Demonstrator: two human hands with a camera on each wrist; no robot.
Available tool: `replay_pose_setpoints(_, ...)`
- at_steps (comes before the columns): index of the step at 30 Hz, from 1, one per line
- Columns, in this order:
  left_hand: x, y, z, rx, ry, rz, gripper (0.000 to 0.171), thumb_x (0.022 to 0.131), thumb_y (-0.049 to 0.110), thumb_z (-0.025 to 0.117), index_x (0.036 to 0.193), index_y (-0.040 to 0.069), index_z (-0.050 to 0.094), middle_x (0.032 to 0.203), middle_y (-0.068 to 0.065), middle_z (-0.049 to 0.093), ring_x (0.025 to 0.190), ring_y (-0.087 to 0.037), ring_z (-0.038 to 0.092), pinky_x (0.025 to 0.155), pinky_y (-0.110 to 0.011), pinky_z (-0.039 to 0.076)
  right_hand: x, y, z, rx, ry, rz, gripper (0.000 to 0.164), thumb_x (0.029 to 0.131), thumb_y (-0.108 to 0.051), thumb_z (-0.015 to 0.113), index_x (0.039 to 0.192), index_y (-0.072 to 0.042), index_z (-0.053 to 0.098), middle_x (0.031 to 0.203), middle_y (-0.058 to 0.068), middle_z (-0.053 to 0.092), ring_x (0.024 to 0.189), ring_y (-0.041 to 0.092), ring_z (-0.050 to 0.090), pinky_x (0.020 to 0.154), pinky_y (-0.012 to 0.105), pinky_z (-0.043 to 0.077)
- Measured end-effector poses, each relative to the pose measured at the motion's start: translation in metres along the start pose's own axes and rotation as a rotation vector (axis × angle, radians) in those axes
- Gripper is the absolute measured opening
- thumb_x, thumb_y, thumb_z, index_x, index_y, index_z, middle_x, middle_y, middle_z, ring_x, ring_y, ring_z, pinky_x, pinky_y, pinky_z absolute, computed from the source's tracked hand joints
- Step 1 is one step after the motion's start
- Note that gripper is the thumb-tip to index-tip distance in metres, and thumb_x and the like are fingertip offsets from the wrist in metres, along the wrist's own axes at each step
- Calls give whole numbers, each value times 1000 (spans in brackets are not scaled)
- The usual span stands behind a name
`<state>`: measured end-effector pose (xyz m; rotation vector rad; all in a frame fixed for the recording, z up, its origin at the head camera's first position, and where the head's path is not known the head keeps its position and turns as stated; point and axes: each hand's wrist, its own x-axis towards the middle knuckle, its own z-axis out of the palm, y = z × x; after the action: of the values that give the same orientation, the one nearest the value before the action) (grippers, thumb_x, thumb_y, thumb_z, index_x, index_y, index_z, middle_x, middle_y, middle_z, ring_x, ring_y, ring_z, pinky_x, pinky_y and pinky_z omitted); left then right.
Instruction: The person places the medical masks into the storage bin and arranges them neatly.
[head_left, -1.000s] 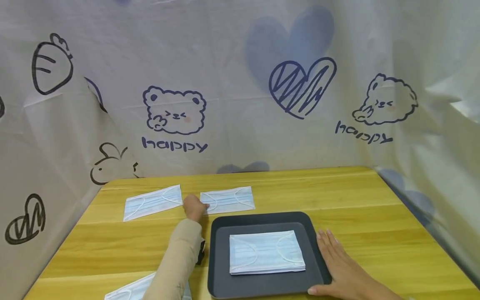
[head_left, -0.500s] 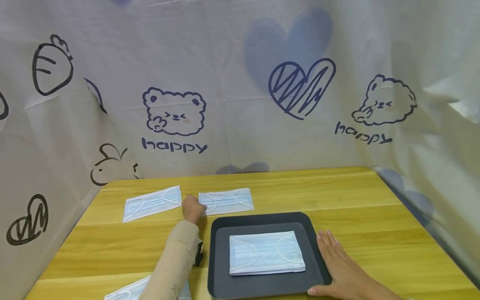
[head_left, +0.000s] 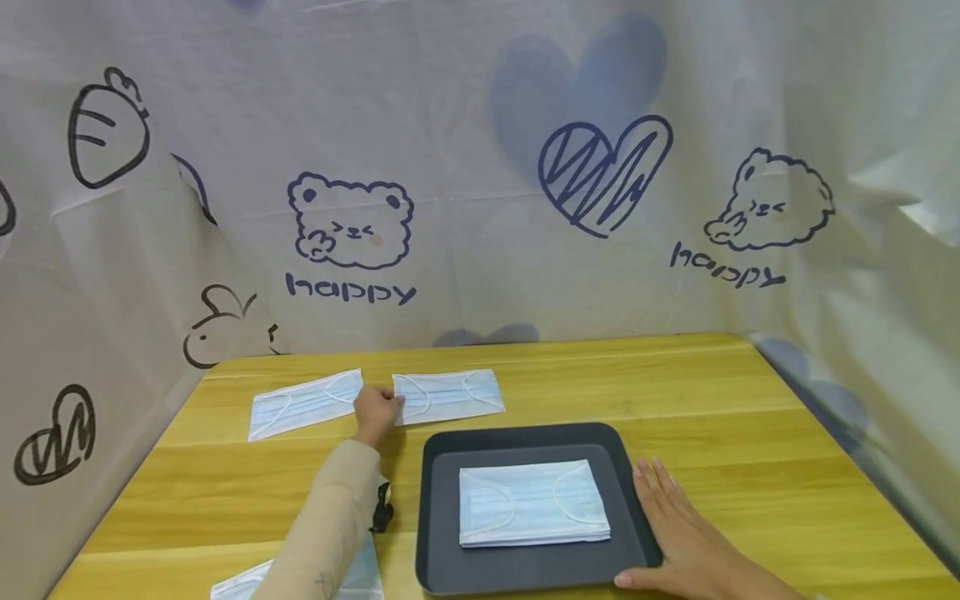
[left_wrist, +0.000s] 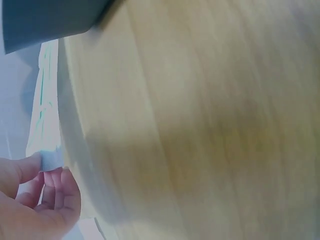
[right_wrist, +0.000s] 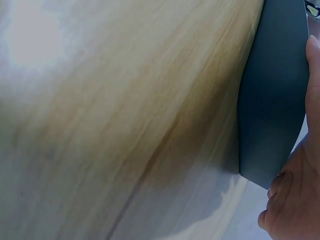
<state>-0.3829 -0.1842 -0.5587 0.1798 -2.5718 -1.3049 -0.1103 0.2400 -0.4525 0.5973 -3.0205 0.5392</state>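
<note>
My left hand [head_left: 377,410] pinches the left end of a pale blue face mask [head_left: 450,396] with two white ear loops, at the back of the table. In the left wrist view, thumb and fingers meet at one end of that mask [left_wrist: 48,112], seen edge-on. A dark grey tray [head_left: 525,572] stands in front of it, bearing a neat stack of face masks [head_left: 534,504]. My right hand [head_left: 686,537] rests along the tray's right side, fingers straight and thumb at the near corner. The right wrist view shows the hand against the tray's outer wall [right_wrist: 275,95].
Another face mask [head_left: 303,404] lies at the back left, close to my left hand. One more mask [head_left: 363,577] lies near the front edge, partly hidden under my left sleeve [head_left: 322,521]. A printed cloth [head_left: 465,250] hangs behind the wooden table [head_left: 750,433].
My left hand has moved slightly left and back, and the mask at its fingers has shifted the same way. The right hand and tray hold still.
</note>
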Motion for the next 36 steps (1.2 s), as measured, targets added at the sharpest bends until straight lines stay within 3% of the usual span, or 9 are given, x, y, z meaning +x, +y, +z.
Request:
replay_pose_setpoints(3, -35, 64, -35, 1, -59, -74, 24, 82, 19, 69, 73, -3, 67, 71, -15, 63, 69, -28, 54, 61, -36, 46, 0, 0, -1, 2, -1, -2, 117, 69, -70, 62, 145, 6, 15, 151, 28, 17, 131, -7, -30, 98, 2, -21)
replay_pose_setpoints(6, -58, 105, -57, 44, -93, -144, 20, 83, 11, 65, 82, -9, 66, 81, -20, 64, 79, -31, 56, 67, -38, 49, 0, -1, -1, 27, -14, 15, 117, 69, -69, 63, 145, 7, 16, 151, 29, 17, 129, -9, -30, 96, 1, -21)
replay_pose_setpoints(7, -57, 99, -56, 16, -72, -105, 24, 82, 19, 68, 79, -5, 67, 78, -16, 64, 75, -27, 56, 64, -33, 48, 0, -1, -2, 35, -17, 19, 118, 69, -69, 63, 145, 7, 16, 151, 29, 16, 129, -9, -30, 96, 1, -20)
replay_pose_setpoints(13, -64, 109, -65, -58, -77, -78, 23, 81, 13, 68, 89, -8, 68, 76, -20, 67, 56, -16, 58, 55, -25, 46, 0, -1, -2, 37, -27, 7, 118, 69, -69, 62, 145, 7, 14, 151, 28, 14, 130, -7, -30, 96, 2, -21)
replay_pose_setpoints(14, -70, 121, -71, -43, -99, -114, 23, 81, 5, 65, 96, -13, 65, 81, -25, 67, 56, -17, 59, 56, -26, 47, 0, -1, -2, 33, -25, 1, 118, 70, -69, 62, 145, 7, 13, 151, 28, 15, 130, -7, -30, 97, 2, -21)
replay_pose_setpoints(19, -78, 127, -76, -74, -116, -120, 26, 83, 5, 64, 102, -12, 64, 80, -24, 67, 48, -3, 50, 50, -17, 40, 0, -1, -2, 32, -22, 15, 118, 69, -70, 61, 145, 6, 14, 151, 28, 16, 130, -7, -30, 97, 2, -21)
replay_pose_setpoints(23, -78, 125, -77, -130, -132, -154, 28, 85, 5, 64, 108, -11, 62, 93, -26, 66, 52, -4, 52, 54, -19, 45, 0, -2, -2, 29, -13, 29, 118, 68, -71, 61, 145, 5, 16, 151, 27, 17, 129, -9, -29, 96, 1, -20)
replay_pose_setpoints(30, -81, 128, -81, -206, -160, -198, 32, 87, 6, 62, 114, -11, 60, 105, -28, 63, 59, -6, 59, 75, -38, 55, 0, -1, -1, 2, -2, 2, 117, 70, -70, 61, 145, 6, 15, 150, 29, 19, 131, -6, -29, 98, 2, -21)
replay_pose_setpoints(36, -82, 133, -85, -262, -175, -231, 32, 88, 6, 61, 115, -11, 59, 106, -25, 63, 63, -5, 58, 75, -34, 55, 0, -2, -1, 19, -15, 18, 118, 69, -70, 62, 145, 6, 14, 151, 28, 17, 130, -8, -30, 97, 2, -21)
